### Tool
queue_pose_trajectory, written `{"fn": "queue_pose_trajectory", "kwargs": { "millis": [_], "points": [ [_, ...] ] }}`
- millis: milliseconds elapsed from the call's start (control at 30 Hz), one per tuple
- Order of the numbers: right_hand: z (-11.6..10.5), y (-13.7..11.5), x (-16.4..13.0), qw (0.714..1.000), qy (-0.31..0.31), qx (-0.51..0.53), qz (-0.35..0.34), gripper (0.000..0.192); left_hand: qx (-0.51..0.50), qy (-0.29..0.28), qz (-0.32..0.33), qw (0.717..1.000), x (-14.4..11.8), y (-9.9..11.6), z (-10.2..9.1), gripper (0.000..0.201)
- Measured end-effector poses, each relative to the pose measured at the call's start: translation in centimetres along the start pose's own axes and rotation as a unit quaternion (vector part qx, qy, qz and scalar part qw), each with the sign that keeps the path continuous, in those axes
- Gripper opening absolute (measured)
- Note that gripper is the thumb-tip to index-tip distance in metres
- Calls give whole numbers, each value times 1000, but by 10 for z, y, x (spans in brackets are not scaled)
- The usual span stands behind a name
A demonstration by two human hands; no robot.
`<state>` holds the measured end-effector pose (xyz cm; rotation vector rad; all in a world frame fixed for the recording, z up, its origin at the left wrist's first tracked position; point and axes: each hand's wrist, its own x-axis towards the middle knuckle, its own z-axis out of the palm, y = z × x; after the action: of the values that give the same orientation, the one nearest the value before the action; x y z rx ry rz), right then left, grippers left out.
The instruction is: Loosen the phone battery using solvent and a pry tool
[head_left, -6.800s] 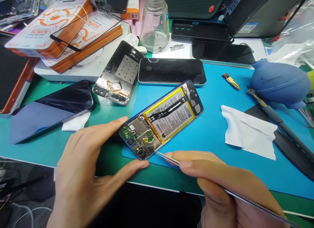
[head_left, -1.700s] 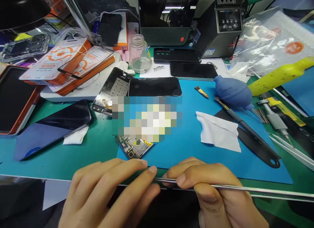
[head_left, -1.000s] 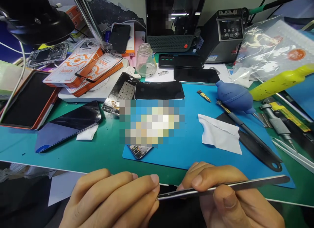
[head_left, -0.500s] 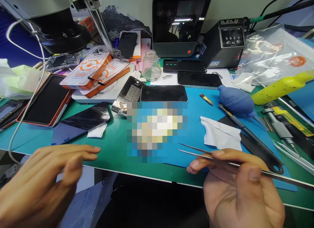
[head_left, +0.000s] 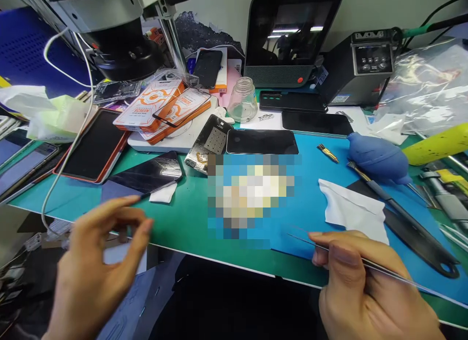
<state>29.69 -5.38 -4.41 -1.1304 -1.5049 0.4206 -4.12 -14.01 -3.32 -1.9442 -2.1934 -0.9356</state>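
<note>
While the opened phone (head_left: pixel 252 194) lies blurred on the blue mat (head_left: pixel 310 155):
Change: the left hand (head_left: pixel 98 267) has been drawn away from the tweezers (head_left: pixel 329 250), off to the left.
Meaning: work on the phone seems paused.
Left grip: fingers loosely apart, nothing held.
Right grip: the right hand (head_left: pixel 365 286) is closed on the tweezers, tips pointed at the phone, not touching.

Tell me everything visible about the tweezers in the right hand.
The tweezers are thin, long and silvery, metal by the look. The right hand holds them between thumb and forefinger. The two fine tips, blurred, point left over the near edge of the blue mat, slightly apart. The rear end runs out toward the right, low over the mat. Whether the tips touch the mat is unclear.
</note>
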Motion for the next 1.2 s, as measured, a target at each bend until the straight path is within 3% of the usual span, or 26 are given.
{"fn": "queue_pose_trajectory", "kwargs": {
  "millis": [67,167,233,333,500,733,900,1067,1200],
  "points": [
    [-6,0,7,998,-35,-46,-28,13,-2,-46,32,998,5,25,11,38],
    [-13,0,24,989,-103,-83,-63,13,7,-98,82,992,15,54,30,73],
    [-16,1,36,980,-163,-82,-79,16,24,-104,92,990,22,66,43,92],
    [-23,3,47,969,-223,-73,-79,13,23,-104,94,990,30,73,57,84],
    [-29,6,49,976,-196,-94,-28,13,-19,-108,64,992,36,74,65,74],
    [-2,-4,36,985,-138,-66,82,32,-40,-130,-19,991,27,67,67,78],
    [9,-7,30,980,-159,-60,102,32,-117,-163,-6,980,13,74,78,67],
    [13,-7,28,977,-173,-54,108,31,-102,-168,-3,980,-1,88,89,64],
    [8,-7,29,976,-185,-63,95,29,-99,-166,-2,981,-5,87,85,65]
  ]
}}
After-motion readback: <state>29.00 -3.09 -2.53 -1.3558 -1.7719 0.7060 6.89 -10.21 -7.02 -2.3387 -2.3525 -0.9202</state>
